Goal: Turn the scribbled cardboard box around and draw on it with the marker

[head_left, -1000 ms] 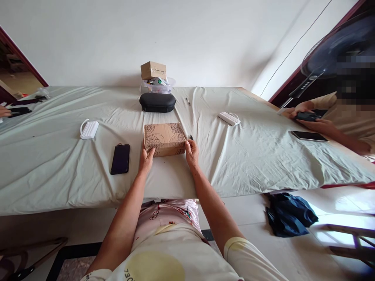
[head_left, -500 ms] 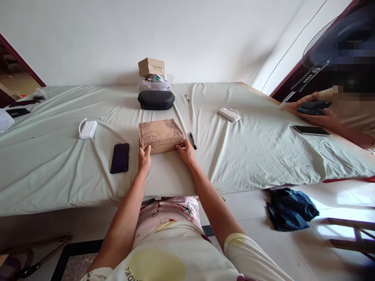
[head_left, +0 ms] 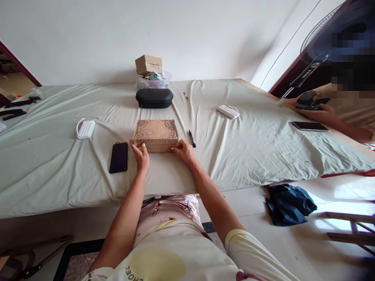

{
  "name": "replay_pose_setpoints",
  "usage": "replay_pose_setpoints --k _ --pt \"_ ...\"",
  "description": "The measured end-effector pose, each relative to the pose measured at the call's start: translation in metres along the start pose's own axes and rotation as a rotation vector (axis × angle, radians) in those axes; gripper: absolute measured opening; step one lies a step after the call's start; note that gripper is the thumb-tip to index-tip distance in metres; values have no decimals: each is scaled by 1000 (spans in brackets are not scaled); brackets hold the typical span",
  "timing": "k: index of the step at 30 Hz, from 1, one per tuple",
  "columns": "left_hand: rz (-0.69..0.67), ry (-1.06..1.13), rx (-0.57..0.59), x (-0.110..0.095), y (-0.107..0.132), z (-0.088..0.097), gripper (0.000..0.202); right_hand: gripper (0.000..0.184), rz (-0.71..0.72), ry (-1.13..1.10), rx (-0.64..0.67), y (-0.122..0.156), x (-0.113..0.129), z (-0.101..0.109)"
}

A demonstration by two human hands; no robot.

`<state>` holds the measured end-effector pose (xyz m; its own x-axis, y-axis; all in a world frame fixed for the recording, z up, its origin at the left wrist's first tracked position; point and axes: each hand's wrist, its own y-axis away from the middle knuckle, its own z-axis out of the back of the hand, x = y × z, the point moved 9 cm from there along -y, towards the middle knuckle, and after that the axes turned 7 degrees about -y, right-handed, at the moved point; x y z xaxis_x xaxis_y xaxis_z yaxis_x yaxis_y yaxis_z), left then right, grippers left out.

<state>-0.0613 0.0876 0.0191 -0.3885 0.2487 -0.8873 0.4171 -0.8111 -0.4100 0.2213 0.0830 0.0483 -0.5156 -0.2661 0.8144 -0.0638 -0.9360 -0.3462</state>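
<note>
Cardboard box [head_left: 156, 131], gripped between left hand [head_left: 141, 156] and right hand [head_left: 185, 151], is apparently being steadied; even pressure would be needed for moving.

Cloth-covered tbl [head_left: 258, 156], ptrnd box [head_left: 156, 130], blk case [head_left: 154, 97], phone [head_left: 118, 157]

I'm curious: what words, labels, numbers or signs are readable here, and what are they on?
"HOEL": on the wearer's shirt, at a slant; the letter before it is unclear.
Left sleeve: lettering at the edge, unreadable.
Fan panel: marks too small to read.
Rear carton: front marks too blurred.
Front cardboard box: curly lines, no readable words.
</note>
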Motion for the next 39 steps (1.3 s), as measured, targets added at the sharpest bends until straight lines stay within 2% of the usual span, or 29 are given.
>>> replay_pose_setpoints --k 3,6,9,13,17,19,21,25,28,32,34,39 --pt "-45 -67 -26 -2 0 2 88 45 70 -32 68 5 11 -10" --pt "-94 -138 21 -7 1 -2 84 53 123 -62 139 11 21 -22" --pt "-81 -156 46 -7 1 -4 81 58 161 -69 185 17 28 -31" --pt "-92 -153 90 -10 5 -9 85 54 250 -57 279 27 43 -46" --pt "-221 -139 172 -32 15 -17 86 43 381 -51 386 39 59 -66" --pt "-299 -133 200 -46 21 -18 90 41 421 -42 359 40 63 -66" --pt "-361 -147 232 -57 26 -21 92 40 439 -19 253 38 65 -56" --pt "-417 -153 248 -67 31 -24 77 41 526 105 37 41 77 -35" --pt "-418 -88 239 -66 32 -24 71 44 603 240 71 48 91 -46" --pt "-382 -48 258 -60 31 -25 67 50 600 353 171 49 94 -65" --pt "-411 -49 259 -62 32 -25 70 46 572 365 153 45 91 -63" --pt "-439 -84 253 -67 32 -25 63 41 513 314 53 35 82 -42"
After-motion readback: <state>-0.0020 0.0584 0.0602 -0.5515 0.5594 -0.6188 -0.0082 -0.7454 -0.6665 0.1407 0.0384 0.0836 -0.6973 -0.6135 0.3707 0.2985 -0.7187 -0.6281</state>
